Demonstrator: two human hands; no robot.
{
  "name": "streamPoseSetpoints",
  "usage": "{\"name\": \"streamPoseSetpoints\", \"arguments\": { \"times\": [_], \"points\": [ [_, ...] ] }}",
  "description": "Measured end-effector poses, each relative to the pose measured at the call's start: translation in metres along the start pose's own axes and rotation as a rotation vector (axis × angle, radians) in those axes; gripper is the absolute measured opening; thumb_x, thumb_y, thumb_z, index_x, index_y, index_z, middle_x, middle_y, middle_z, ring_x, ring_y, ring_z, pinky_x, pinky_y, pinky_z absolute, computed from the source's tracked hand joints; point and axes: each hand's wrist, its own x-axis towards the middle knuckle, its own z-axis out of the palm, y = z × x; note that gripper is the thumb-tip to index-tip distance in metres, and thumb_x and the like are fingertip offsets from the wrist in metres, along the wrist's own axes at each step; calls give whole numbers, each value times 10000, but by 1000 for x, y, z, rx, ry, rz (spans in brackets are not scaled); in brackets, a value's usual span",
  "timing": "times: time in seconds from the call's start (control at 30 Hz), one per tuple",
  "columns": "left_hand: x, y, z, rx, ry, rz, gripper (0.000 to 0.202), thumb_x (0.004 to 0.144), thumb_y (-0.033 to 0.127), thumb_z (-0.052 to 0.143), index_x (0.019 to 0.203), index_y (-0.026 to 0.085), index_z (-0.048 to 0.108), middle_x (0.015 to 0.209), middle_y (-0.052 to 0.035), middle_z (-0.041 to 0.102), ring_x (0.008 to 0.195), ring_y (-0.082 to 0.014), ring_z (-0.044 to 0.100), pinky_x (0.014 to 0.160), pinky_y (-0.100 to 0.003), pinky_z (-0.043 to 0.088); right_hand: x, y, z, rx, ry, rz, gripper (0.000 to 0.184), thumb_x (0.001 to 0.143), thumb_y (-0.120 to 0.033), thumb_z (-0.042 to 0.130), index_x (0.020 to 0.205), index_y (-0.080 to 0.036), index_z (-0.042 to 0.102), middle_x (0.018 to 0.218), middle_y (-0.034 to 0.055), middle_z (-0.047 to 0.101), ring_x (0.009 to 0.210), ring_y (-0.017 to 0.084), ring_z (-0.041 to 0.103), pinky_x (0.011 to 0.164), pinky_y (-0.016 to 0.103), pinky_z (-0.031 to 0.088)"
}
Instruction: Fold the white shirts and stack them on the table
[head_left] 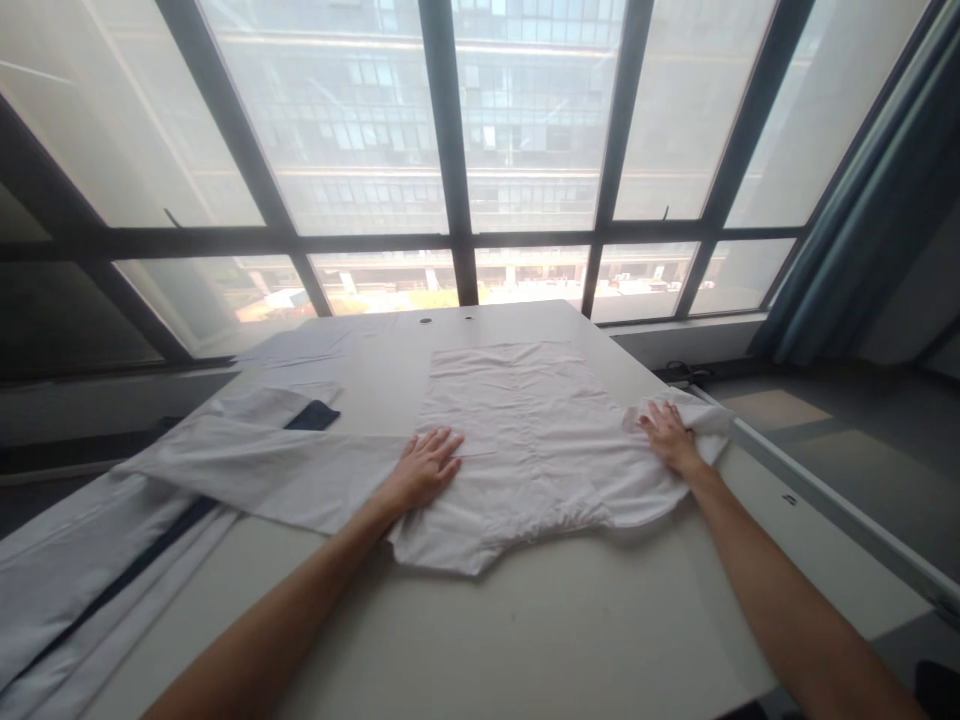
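Observation:
A white garment (525, 430) lies spread on the white table, with a gathered line down its middle and a ruffled, curved near edge. My left hand (427, 468) lies flat on its left part, where a long white sleeve-like piece (300, 470) stretches off to the left. On the bunched right-hand part of the cloth (709, 425) rests my right hand (669, 436), fingers spread and pointing away from me. Both hands are open and press on the fabric from above. What lies under the palms is hidden.
More white fabric (67, 560) with a dark blue strip (176, 535) hangs over the left side of the table (525, 640). A small dark blue piece (313, 415) and thin pale sheets (296, 343) lie farther back. Large windows stand beyond; a blue curtain (847, 210) hangs at right.

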Motion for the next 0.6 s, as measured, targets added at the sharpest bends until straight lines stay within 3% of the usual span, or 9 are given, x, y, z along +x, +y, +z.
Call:
{"name": "streamPoseSetpoints", "arguments": {
  "times": [0.13, 0.2, 0.27, 0.33, 0.43, 0.5, 0.6],
  "points": [
    [0, 2, -14, -2, 22, 13, 505, 1024, 404, 381, 1492, 243, 478, 1577, -108, 414, 1474, -297, 340, 1194, -570, 238, -5, -15, 0, -36, 131, -24, 523, 971, -429, 406, 1387, -156, 569, 1553, 219, 391, 1473, 386, 265, 1125, 697, 200],
    [-4, 11, -25, -17, 42, 48, 486, 1022, 414, 391, 1458, 237, 515, 1539, -106, 471, 1449, -299, 380, 1191, -556, 258, -14, -34, -4, -24, 226, -95, 446, 946, -381, 444, 1261, -149, 659, 1458, 214, 499, 1385, 378, 389, 1121, 611, 279],
    [-10, 29, -37, -77, 52, 98, 476, 1022, 433, 398, 1421, 220, 546, 1461, -109, 549, 1379, -279, 465, 1172, -477, 322, -27, -58, -8, 58, 246, -208, 384, 924, -356, 465, 1134, -147, 709, 1280, 193, 629, 1203, 332, 548, 1051, 484, 393],
    [-19, 54, -45, -159, 28, 117, 446, 1020, 428, 411, 1368, 206, 581, 1335, -108, 623, 1256, -251, 561, 1100, -383, 410, -42, -84, -11, 192, 112, -311, 364, 930, -393, 461, 988, -155, 730, 1014, 140, 716, 934, 265, 645, 888, 375, 474],
    [-31, 88, -47, -190, -20, 91, 334, 1002, 411, 462, 1160, 207, 674, 1135, -106, 652, 1119, -261, 603, 1000, -368, 468, -67, -114, -9, 277, -193, -410, 401, 923, -496, 495, 818, -180, 717, 737, 69, 702, 692, 213, 633, 679, 307, 450],
    [-37, 100, -41, -194, -14, 81, 275, 976, 410, 521, 1068, 206, 681, 1091, -108, 629, 1097, -276, 587, 977, -383, 473, -80, -125, -6, 254, -306, -444, 368, 900, -501, 543, 807, -190, 715, 707, 56, 696, 661, 200, 624, 637, 292, 419],
    [-38, 101, -31, -275, 8, 73, 226, 929, 369, 604, 1079, 210, 661, 1140, -105, 604, 1118, -276, 556, 993, -395, 460, -87, -126, -5, 279, -396, -486, 272, 884, -420, 580, 930, -191, 719, 718, 38, 686, 653, 181, 608, 636, 283, 417]
  ]
}}
